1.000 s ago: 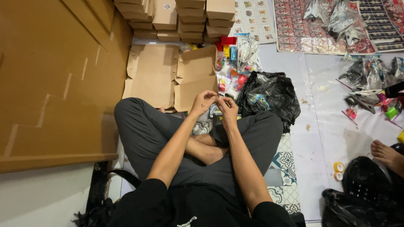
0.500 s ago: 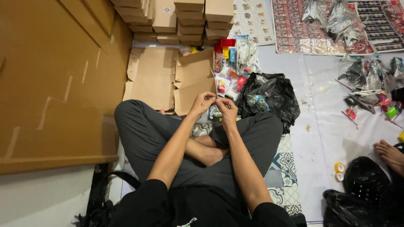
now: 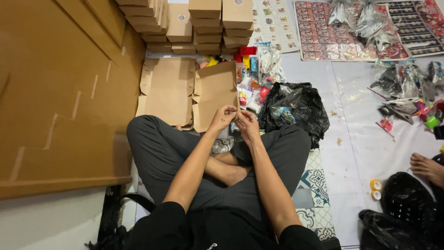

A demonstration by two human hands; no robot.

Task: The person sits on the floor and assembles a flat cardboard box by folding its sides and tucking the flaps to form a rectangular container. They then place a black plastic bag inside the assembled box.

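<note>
**A:** Head view, middle of the frame: noticed what in the hands?

**B:** Found the left hand (image 3: pixel 223 118) and right hand (image 3: pixel 248 126) brought together above the crossed legs. Both had fingertips pinched shut on a small item (image 3: pixel 236 115). Could not tell its kind, too small.

**A:** Judged how for handling?

**B:** Probably light and thin, easily dropped. Best nipped at its edges between thumb and forefinger.

**A:** And around the hands?

**B:** Just beyond them, spotted flat cardboard blanks (image 3: pixel 213 95) on the floor. Along the top edge, saw stacked brown boxes (image 3: pixel 205 21). Just right of the hands, made out a crumpled black plastic bag (image 3: pixel 296 109), with colourful small packets (image 3: pixel 252 76) above it.

**A:** Further right?

**B:** Saw printed sheets (image 3: pixel 323 37) at upper right. Saw tape rolls (image 3: pixel 375 189) and another person's bare foot (image 3: pixel 428 167) at lower right.
</note>
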